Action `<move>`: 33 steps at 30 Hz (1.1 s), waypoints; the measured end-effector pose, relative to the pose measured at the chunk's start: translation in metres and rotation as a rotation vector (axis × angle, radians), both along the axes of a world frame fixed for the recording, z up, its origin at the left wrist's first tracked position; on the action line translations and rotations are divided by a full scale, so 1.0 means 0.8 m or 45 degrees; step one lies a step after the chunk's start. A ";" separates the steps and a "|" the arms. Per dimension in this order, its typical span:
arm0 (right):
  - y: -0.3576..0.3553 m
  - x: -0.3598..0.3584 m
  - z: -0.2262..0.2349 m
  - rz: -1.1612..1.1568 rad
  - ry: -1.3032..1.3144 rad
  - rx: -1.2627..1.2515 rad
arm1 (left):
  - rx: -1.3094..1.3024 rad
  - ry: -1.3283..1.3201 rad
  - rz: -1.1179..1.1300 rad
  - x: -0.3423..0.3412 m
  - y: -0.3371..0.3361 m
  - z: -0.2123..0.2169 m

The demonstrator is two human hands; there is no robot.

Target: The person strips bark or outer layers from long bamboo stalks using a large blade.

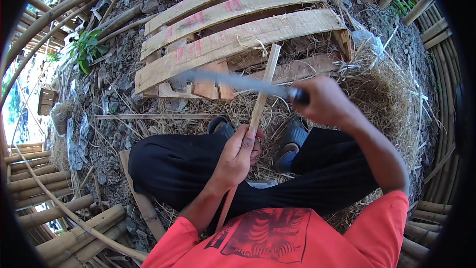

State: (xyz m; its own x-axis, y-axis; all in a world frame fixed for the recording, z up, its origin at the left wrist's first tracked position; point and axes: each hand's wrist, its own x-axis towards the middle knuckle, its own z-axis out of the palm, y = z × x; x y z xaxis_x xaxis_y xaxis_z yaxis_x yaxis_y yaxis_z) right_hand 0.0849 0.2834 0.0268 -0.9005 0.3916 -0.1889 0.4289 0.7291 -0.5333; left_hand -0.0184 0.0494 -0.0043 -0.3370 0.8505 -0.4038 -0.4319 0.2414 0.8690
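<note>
My left hand (239,154) is closed round a long, narrow bamboo strip (263,94) that slants up and away from my lap. In my right hand (325,100) is the dark handle of a large knife (233,80). Its blade, smeared by motion, reaches leftward and crosses the upper part of the strip. Whether blade and strip touch, I cannot tell. The strip's lower end passes under my left forearm toward my shirt. Just beyond the blade stands a slatted wooden crate (238,34) with faded red marks.
Thin shavings (382,104) cover the ground around my sandalled feet. Another bamboo strip (153,116) lies to the left, near short wood pieces (213,87). Bamboo pole walls (441,94) stand on both sides. A green plant (88,49) grows at the far left.
</note>
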 end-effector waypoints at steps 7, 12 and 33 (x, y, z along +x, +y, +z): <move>-0.040 -0.003 -0.002 0.219 -0.077 0.086 | 0.038 0.089 0.016 0.003 0.002 -0.001; -0.033 -0.005 -0.005 0.318 -0.111 0.146 | -0.048 -0.193 -0.070 -0.001 -0.005 0.011; 0.111 0.020 -0.020 -0.456 0.048 0.473 | 0.123 -0.395 -0.024 -0.014 -0.009 0.006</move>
